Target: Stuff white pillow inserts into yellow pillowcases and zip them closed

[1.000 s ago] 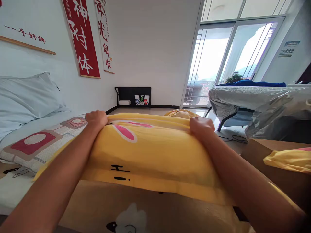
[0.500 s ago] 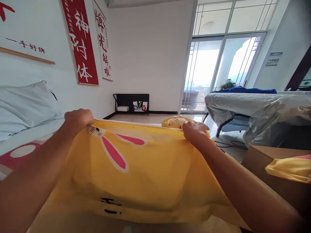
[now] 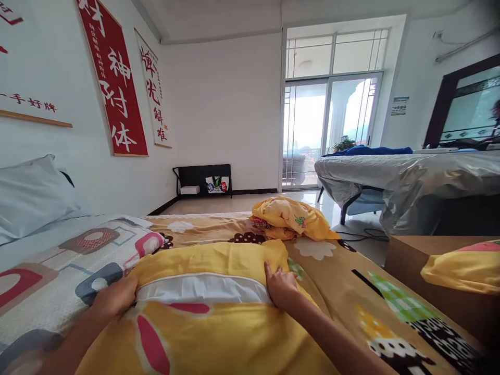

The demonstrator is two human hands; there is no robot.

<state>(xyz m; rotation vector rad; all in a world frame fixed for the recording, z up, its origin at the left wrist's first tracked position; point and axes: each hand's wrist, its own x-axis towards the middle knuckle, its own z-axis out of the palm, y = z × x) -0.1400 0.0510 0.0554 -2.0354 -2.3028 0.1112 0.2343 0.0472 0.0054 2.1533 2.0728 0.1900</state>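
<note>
A yellow pillowcase (image 3: 219, 338) with a printed rabbit's pink ears lies in front of me on the bed. Its far side has a wide mouth, where white fabric (image 3: 203, 289) shows between the near layer and a yellow flap (image 3: 219, 259). At the left end of this mouth, my left hand (image 3: 117, 296) is closed on the edge, its fingertips partly hidden. My right hand (image 3: 282, 285) grips the right end, with one finger stretched over the yellow cloth.
A bunched yellow cloth (image 3: 292, 216) lies on the patterned brown bedspread (image 3: 320, 271) beyond the pillowcase. To the left are a patterned quilt (image 3: 94, 250) and a white pillow (image 3: 35, 195). At right stand a cardboard box (image 3: 406, 260) with yellow cloth on it and a plastic-covered table (image 3: 363, 169).
Both hands have lowered the pillowcase from a raised, stretched position onto the bed. Its rabbit print has tipped away from view, and the white fabric in the mouth now shows.
</note>
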